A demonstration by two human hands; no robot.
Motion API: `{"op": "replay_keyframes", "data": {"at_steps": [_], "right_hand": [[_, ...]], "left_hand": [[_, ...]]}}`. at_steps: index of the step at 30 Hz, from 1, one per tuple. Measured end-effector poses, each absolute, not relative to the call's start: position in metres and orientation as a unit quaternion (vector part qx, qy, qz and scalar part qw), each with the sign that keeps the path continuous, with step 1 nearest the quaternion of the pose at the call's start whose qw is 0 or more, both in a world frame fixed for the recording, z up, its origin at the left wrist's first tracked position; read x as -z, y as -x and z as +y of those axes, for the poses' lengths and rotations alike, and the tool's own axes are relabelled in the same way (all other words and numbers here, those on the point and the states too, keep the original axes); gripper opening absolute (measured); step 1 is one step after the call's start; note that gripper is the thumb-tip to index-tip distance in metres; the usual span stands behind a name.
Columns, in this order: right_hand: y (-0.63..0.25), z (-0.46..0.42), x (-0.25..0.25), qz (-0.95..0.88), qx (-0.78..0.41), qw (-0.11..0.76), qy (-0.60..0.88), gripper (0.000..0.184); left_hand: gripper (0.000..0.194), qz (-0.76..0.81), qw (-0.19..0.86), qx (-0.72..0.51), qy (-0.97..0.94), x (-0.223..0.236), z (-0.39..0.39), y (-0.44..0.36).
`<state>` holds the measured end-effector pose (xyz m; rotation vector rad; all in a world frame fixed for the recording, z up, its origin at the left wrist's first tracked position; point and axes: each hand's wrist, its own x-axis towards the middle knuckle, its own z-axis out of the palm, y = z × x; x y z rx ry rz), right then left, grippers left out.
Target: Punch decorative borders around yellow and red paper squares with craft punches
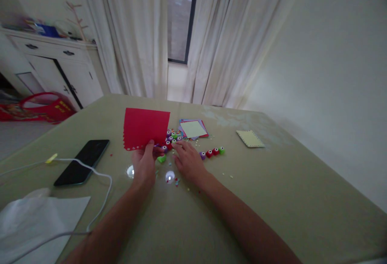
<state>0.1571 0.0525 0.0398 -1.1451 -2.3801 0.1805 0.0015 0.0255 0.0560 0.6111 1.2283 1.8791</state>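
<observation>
Left hand (145,165): we pinch red card (146,129) | Right hand (190,160): at eyed beads (171,138), grip unclear | Risk: careless nudge could scatter them

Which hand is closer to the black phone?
The left hand. It holds the red card to the right of the phone. The right hand is farther right, its fingers at the pile of eye-topped pieces.
</observation>
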Motion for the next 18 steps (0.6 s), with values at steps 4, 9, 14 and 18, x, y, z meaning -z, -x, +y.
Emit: {"op": "replay_keyframes", "data": {"at_steps": [4,9,14,18], "right_hand": [[-0.137,0.068,-0.036,-0.862,-0.031,0.216,0.457,0.051],[-0.155,0.054,-0.042,-0.869,-0.033,0.184,0.457,0.029],[-0.19,0.02,-0.052,-0.831,-0.099,0.154,0.525,0.018],[-0.207,0.017,-0.049,-0.798,-0.179,0.18,0.547,0.03]], "left_hand": [[0.029,0.465,0.404,-0.758,-0.212,-0.058,0.029,0.0],[0.031,0.436,0.44,-0.759,-0.2,-0.057,0.029,-0.004],[0.031,0.425,0.496,-0.727,-0.211,-0.05,0.024,-0.012],[0.036,0.439,0.53,-0.686,-0.235,-0.046,0.016,-0.017]]}}
